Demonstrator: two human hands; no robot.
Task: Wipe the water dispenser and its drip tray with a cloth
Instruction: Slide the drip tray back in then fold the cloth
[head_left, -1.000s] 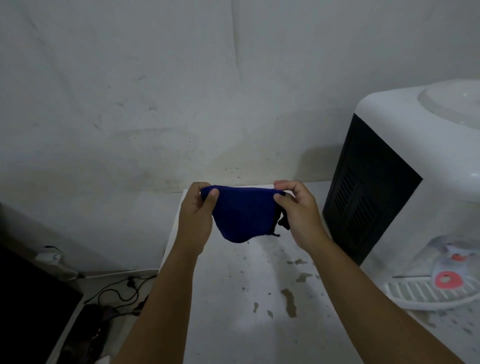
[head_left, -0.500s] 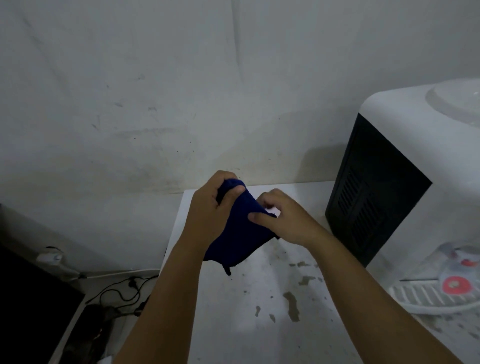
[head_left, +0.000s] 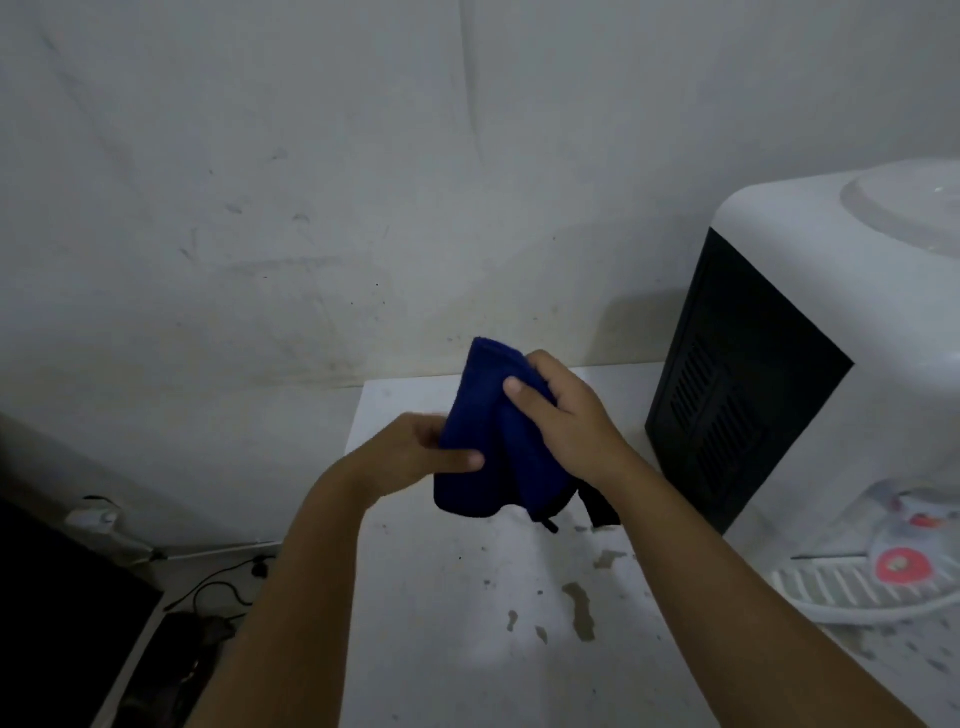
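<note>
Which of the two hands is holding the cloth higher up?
The right hand. It grips the blue cloth near its top edge, thumb across the front, while the left hand pinches it lower down, at its left side.

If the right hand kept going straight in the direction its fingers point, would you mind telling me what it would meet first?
The right hand points up-left, gripping the blue cloth. Beyond the cloth, it would probably meet the wall, though depth is unclear.
</note>
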